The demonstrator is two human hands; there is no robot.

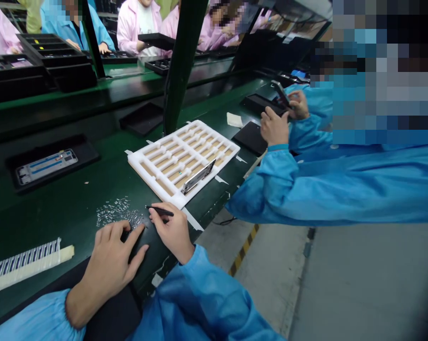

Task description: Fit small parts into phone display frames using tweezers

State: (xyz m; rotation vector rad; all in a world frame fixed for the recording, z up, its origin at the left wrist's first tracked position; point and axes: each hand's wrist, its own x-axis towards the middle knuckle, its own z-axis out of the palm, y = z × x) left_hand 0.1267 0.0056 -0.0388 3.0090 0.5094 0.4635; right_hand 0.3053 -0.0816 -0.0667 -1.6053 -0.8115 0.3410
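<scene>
My left hand (111, 258) lies on a dark flat panel (146, 246) at the near edge of the green bench, fingers bent and pressing down on it. My right hand (173, 229) rests on the same panel and pinches a thin black pen-like tool (159, 210), its tip pointing left. Just beyond the fingers lies a scatter of several tiny silvery parts (116, 212). A white foam tray (183, 158) with slotted rows sits further out, with one phone frame (199, 176) standing in a slot.
A strip of striped labels (25, 263) lies at the left. A black tray holding a phone part (47, 166) sits on the conveyor. A co-worker in a blue sleeve (306, 189) at the right handles a device (281, 94). More people and black trays are behind.
</scene>
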